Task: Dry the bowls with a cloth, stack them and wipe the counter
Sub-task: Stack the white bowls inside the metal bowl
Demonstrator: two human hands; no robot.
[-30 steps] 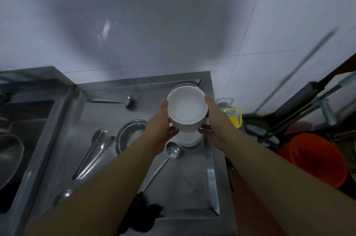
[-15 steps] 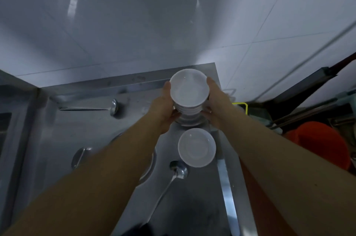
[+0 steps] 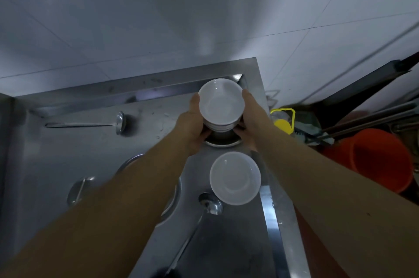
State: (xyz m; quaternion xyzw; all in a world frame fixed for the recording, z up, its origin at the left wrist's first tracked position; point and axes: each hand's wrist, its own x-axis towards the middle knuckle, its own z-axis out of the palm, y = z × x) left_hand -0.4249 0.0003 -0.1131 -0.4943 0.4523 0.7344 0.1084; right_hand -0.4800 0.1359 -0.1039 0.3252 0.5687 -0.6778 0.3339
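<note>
Stack of white bowls now carried to the far right corner of the steel desk, clasped from both sides: left hand curled round its left flank, right hand round its right, each grip clamped on the stack. Looks to hover just above, or settle into, a steel bowl peeping out underneath; contact not clear from this angle. A second ago held lower and nearer, over the single white bowl; since carried away toward the wall, leaving that single bowl uncovered near the right rim. Probable meaning for the task: stacking nearly done for this pile, one white bowl left to join it or be dried, counter wiping not yet begun. No cloth plainly visible; a dark shape at the bottom edge too cropped to name.

Tight at the corner: raised back lip and right-hand rim close on two sides, with a drop beyond the rim toward a yellow-capped bottle and an orange bucket. More open room to the left, though dotted with a ladle, a spoon beside the single bowl, and further steelware half hidden under the left forearm.
</note>
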